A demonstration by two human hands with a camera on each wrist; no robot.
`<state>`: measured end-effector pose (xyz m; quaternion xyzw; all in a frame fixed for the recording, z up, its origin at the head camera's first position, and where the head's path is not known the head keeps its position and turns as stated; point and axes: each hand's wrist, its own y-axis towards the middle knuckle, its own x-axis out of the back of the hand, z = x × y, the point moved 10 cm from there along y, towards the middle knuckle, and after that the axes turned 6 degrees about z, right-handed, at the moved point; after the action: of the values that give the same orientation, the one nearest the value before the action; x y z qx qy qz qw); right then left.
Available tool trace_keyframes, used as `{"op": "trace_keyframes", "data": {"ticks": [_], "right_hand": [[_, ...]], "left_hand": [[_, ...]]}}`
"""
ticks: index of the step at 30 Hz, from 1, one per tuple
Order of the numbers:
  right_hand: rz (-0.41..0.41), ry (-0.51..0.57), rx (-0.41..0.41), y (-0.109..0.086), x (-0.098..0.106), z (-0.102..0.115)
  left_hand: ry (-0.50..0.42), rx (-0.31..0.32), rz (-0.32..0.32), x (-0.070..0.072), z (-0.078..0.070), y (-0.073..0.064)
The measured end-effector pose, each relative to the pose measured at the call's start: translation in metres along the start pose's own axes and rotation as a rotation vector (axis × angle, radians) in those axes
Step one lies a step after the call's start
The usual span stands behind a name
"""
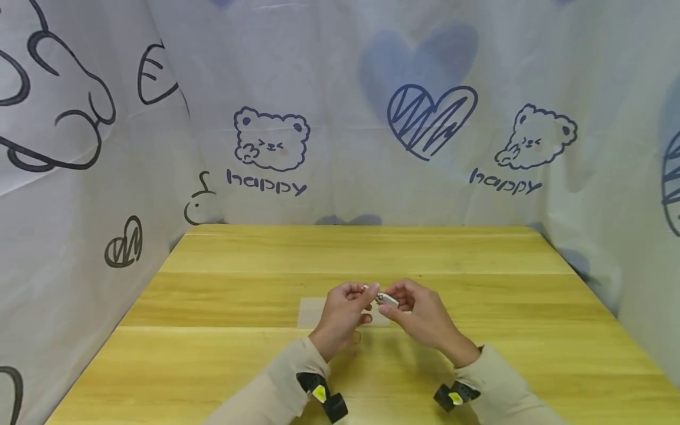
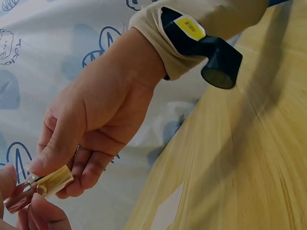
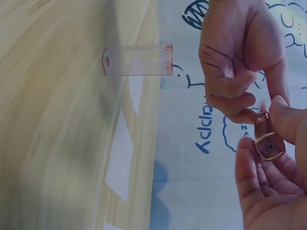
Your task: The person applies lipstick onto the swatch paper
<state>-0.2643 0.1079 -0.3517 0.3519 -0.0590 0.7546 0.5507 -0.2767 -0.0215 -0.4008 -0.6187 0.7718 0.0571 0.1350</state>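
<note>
Both hands meet over the table, around one small shiny metallic thing. It is tube-like, gold and silver, with a squarish, gold-rimmed end bearing a round mark in the right wrist view. My left hand pinches its narrower end between thumb and fingers. From the other side, my right hand grips the wider body by the squarish end. In the left wrist view, the right thumb lies along the gold part. Fingers hide portions of it, and I cannot tell its exact kind.
Pale flat paper lies on the wooden table beneath the hands. A clear cylinder with red markings stands on the tabletop in the right wrist view. Printed cloth hangs behind and at both sides.
</note>
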Motion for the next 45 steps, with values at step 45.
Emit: {"op": "trace_keyframes", "data": {"ticks": [45], "right_hand": [[-0.051, 0.044, 0.001, 0.001, 0.001, -0.007]], "left_hand": [[-0.036, -0.065, -0.079, 0.002, -0.007, 0.001]]}}
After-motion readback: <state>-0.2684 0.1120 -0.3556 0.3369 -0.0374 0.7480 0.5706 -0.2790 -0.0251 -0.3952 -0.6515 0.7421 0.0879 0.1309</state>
